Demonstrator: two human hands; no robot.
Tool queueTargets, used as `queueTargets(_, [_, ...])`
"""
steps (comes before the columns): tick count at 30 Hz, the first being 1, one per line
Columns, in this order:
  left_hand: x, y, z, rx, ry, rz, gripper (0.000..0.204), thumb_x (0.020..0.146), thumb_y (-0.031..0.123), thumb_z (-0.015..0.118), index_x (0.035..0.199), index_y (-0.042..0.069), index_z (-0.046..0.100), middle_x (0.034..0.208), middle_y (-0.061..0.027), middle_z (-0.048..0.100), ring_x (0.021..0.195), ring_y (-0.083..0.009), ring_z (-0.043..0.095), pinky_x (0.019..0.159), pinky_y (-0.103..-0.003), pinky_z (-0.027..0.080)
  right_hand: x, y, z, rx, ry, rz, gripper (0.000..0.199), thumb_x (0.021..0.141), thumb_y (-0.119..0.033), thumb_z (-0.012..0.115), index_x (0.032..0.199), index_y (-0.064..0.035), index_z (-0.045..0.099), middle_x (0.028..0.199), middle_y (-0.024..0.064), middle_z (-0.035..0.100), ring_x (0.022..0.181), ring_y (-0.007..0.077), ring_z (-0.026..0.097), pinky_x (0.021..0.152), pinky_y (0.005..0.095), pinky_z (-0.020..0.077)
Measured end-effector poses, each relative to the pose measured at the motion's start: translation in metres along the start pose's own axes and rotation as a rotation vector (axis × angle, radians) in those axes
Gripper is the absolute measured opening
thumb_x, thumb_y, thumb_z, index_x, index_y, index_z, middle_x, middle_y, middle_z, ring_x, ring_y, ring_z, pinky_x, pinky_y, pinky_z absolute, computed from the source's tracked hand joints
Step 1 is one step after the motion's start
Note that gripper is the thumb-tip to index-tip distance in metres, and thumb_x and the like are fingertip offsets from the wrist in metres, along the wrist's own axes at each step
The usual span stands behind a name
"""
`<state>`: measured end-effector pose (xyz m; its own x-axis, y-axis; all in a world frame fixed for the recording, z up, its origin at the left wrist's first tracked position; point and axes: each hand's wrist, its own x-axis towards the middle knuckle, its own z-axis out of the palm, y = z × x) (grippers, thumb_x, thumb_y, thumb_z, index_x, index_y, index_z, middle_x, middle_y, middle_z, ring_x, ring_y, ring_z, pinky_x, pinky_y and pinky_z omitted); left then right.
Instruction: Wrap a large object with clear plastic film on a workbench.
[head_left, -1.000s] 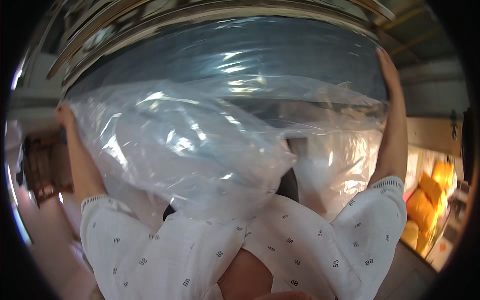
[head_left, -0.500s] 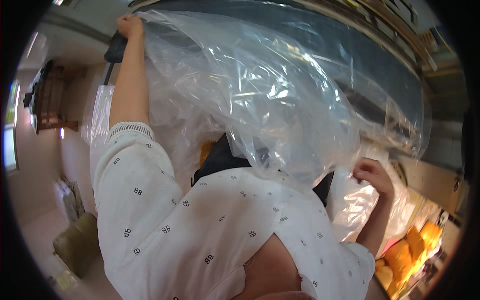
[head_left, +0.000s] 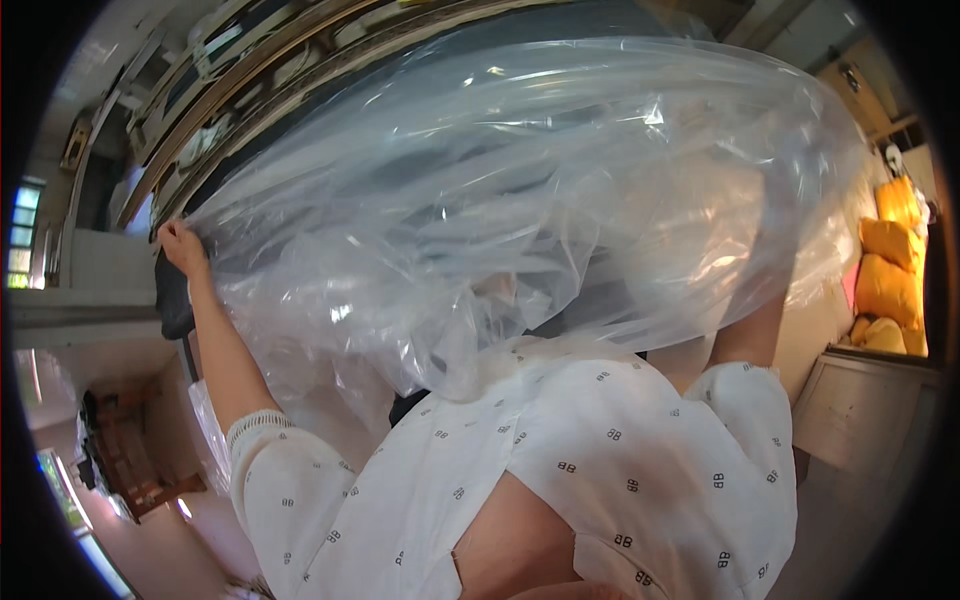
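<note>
A large clear plastic sheet spreads in loose, shiny folds from my left hand across to my right arm. At the far left my left hand is closed on the sheet's edge, with that arm stretched out. My right forearm reaches forward on the right, and beyond it the plastic covers the arm. Through the film my right hand is only a dim shape, so its fingers cannot be made out. Beneath the plastic a dark grey surface shows along the far side. The near folds lie against my white patterned top.
A dark padded object on a post stands just below my left hand. Wooden rails run along the far left. Orange-yellow bundles are stacked at the right, above a pale wooden cabinet.
My view has turned to the right. My right hand, uncovered and bent near my body before, has reached forward behind the plastic. The sheet is spread wider; my left hand keeps hold of its edge.
</note>
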<state>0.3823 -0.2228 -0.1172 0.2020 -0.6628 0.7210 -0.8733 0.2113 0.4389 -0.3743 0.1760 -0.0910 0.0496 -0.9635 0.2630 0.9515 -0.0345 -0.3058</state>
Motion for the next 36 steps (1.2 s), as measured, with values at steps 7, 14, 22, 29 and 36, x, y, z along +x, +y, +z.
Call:
queueTargets(7, [0.019,-0.133,-0.015,0.206,0.076,-0.172,0.030,0.079,0.024,0.048,0.091,-0.003,0.056,0.093,-0.0186,0.058,0.088,-0.0327,0.054,0.080,-0.038,0.040,-0.027,0.037,-0.057,-0.212,0.478,-0.508,0.062,0.087,-0.048,0.041,0.129,-0.0041,0.035,0.128,0.0116,0.041,0.111,0.0245,0.042,0.096,0.0325,0.0320])
queueTargets(14, [0.026,-0.171,-0.029,0.282,0.067,-0.231,0.032,0.081,0.026,0.049,0.090,-0.004,0.058,0.093,-0.0212,0.059,0.085,-0.0348,0.055,0.076,-0.038,0.041,-0.082,0.209,-0.053,-1.937,0.717,0.089,0.049,0.088,-0.033,0.046,0.128,-0.0042,0.036,0.114,0.0164,0.052,0.109,0.0275,0.049,0.093,0.0320,0.0400])
queueTargets(22, [0.012,-0.151,-0.042,0.284,0.093,-0.270,0.033,0.084,0.028,0.049,0.098,-0.001,0.055,0.096,-0.0179,0.058,0.089,-0.0316,0.054,0.078,-0.037,0.040,-0.021,-0.005,-0.026,-1.287,0.472,-0.708,0.033,0.086,-0.023,0.053,0.108,0.0016,0.051,0.093,0.0064,0.056,0.081,0.0137,0.054,0.072,0.0250,0.0463])
queueTargets(29, [0.000,-0.141,-0.036,0.249,0.043,-0.282,0.035,0.085,0.028,0.047,0.100,-0.002,0.054,0.098,-0.0179,0.057,0.090,-0.0316,0.054,0.079,-0.036,0.040,0.052,-0.261,-0.010,-0.364,0.063,-0.513,0.012,0.088,-0.017,0.045,0.083,-0.0085,0.053,0.075,0.0034,0.049,0.072,0.0137,0.049,0.061,0.0291,0.0445])
queueTargets(36, [-0.009,-0.215,-0.135,0.536,-0.076,-0.181,0.041,0.088,0.032,0.044,0.101,-0.005,0.053,0.099,-0.0225,0.056,0.092,-0.0342,0.053,0.080,-0.037,0.040,0.028,-0.191,-0.089,-2.030,1.444,0.160,0.037,0.073,-0.032,0.056,0.079,0.0041,0.060,0.069,0.0069,0.057,0.062,0.0172,0.049,0.058,0.0308,0.0395])
